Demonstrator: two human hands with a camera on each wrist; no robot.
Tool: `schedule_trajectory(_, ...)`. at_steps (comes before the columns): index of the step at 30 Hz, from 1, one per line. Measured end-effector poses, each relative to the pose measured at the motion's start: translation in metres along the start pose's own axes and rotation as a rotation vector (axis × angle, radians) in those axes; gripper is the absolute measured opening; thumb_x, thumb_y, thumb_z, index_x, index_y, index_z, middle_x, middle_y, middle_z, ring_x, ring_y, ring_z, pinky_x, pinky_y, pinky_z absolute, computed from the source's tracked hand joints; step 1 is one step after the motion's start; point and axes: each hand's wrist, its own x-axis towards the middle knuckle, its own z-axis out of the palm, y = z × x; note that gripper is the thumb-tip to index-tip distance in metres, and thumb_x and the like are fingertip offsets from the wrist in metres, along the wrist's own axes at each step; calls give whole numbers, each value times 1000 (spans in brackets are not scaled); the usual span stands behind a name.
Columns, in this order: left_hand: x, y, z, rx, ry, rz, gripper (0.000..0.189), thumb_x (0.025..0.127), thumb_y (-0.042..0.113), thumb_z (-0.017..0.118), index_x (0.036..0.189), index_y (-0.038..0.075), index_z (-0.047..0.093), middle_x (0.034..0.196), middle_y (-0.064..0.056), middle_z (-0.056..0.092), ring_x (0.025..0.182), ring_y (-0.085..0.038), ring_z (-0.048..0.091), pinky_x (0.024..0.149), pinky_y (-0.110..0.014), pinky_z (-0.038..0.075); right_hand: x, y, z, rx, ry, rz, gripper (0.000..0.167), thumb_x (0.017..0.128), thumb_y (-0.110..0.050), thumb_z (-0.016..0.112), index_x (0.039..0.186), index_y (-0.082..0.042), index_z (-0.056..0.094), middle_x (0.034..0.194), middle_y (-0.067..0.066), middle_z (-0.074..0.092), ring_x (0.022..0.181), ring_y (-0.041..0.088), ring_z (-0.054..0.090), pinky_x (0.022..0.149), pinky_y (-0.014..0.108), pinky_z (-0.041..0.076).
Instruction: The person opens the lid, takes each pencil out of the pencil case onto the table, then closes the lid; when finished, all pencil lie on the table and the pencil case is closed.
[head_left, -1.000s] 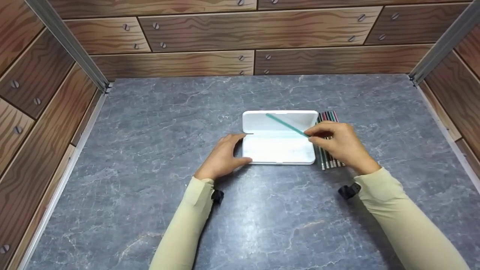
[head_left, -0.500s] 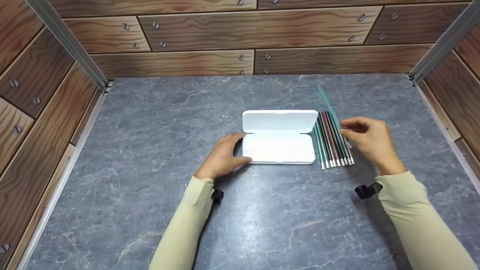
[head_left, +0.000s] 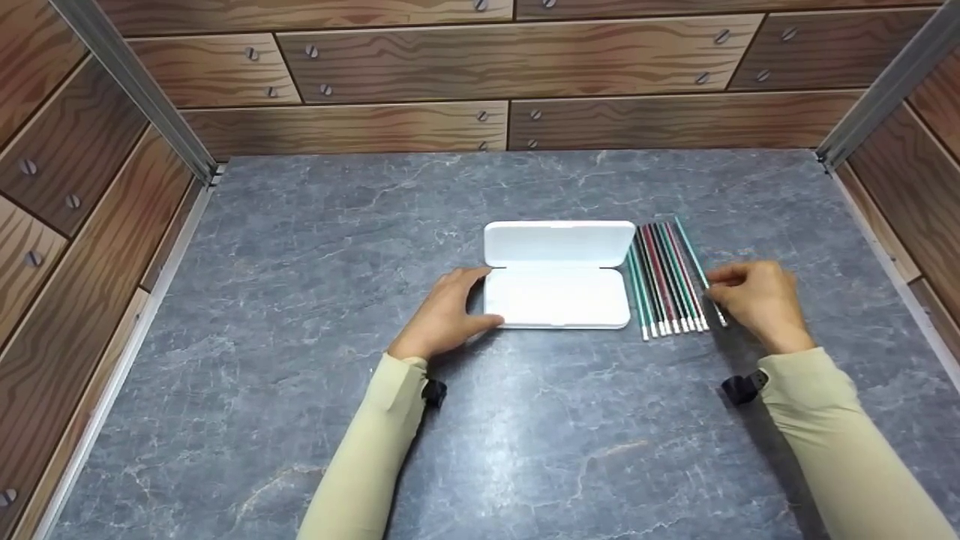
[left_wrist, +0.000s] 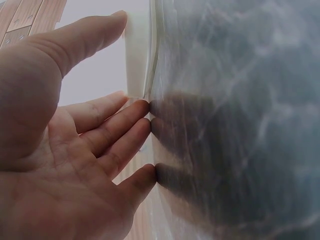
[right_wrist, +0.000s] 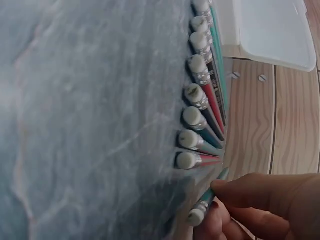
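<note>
An opened white pencil case [head_left: 556,298] lies on the table with its lid tilted up at the back. My left hand [head_left: 442,315] touches its left side, thumb at the front corner and forefinger near the hinge. In the left wrist view, the fingers [left_wrist: 117,127] are fairly straight, their tips at the table surface. A green pencil [head_left: 690,251] is pinched between thumb and fingers of my right hand [head_left: 761,300], its eraser end [right_wrist: 196,216] towards me. Several pencils [head_left: 660,277], green, black and red, lie side by side right of the case, erasers to the front.
The grey marbled table [head_left: 262,315] is bounded by wood-patterned panels [head_left: 517,67] at the back and both sides. Metal posts [head_left: 142,90] stand in the back corners. The pencil row lies close against the case's right edge.
My right hand has carried the green pencil from over the case to the right, past the row, and lowered it at the row's right end. The left hand has stayed put.
</note>
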Motion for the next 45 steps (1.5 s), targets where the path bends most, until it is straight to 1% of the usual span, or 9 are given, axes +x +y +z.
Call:
schedule_trajectory(4,0,0,0,-4,-2,-7,81,98,28,88,167,8,50,166,-17,57,159,-37,49,137,-54,38,1,0,0,-10,-44,33,33,94,-18,83,120,2,84,116,26,83,86,12,66,70,18,45)
schedule_trajectory(10,2,-4,0,-11,-4,1,82,98,30,88,167,9,50,166,-17,56,159,-37,48,137,-53,37,3,-2,2,61,-107,78,36,98,-18,83,123,8,81,96,15,86,70,0,68,61,15,51)
schedule_trajectory(16,9,-20,8,22,16,34,80,99,36,87,166,11,52,165,-17,58,157,-38,51,134,-55,42,2,-2,4,81,-130,80,34,100,-16,80,125,7,81,98,14,87,71,-1,70,61,15,54)
schedule_trajectory(22,1,-3,0,1,-7,9,80,99,30,88,167,9,51,166,-17,57,159,-37,48,136,-53,38,1,-4,3,79,-100,66,35,101,-19,77,125,6,81,98,14,87,70,-2,70,62,14,53)
schedule_trajectory(26,-1,2,-3,14,-5,6,78,100,28,87,167,9,51,165,-16,58,158,-36,50,136,-51,39,3,-17,4,61,42,4,35,105,-28,75,125,-1,84,110,20,86,78,-8,61,71,15,48)
schedule_trajectory(30,0,2,0,11,-2,2,78,99,28,88,166,8,52,164,-16,59,157,-35,51,136,-50,40,10,-45,12,197,114,-104,37,109,-34,73,128,-4,84,123,22,83,86,-14,59,79,9,47)
schedule_trajectory(34,0,0,1,-3,-8,-6,79,99,27,88,166,9,52,164,-16,58,157,-35,51,137,-50,39,17,-79,26,302,73,-211,40,112,-35,69,135,-4,80,130,21,81,96,-15,62,87,5,47)
schedule_trajectory(38,1,-5,3,-22,5,-9,80,97,28,90,166,8,53,164,-16,58,157,-36,51,137,-52,39,20,-102,36,266,52,-272,43,114,-38,65,136,-4,80,127,19,83,97,-3,64,88,13,48)
schedule_trajectory(45,12,-23,10,18,58,36,82,92,34,93,161,7,57,156,-13,62,148,-33,55,132,-50,45,10,-104,29,233,-62,-288,40,114,-36,66,134,-5,81,128,20,82,102,6,65,89,14,48)
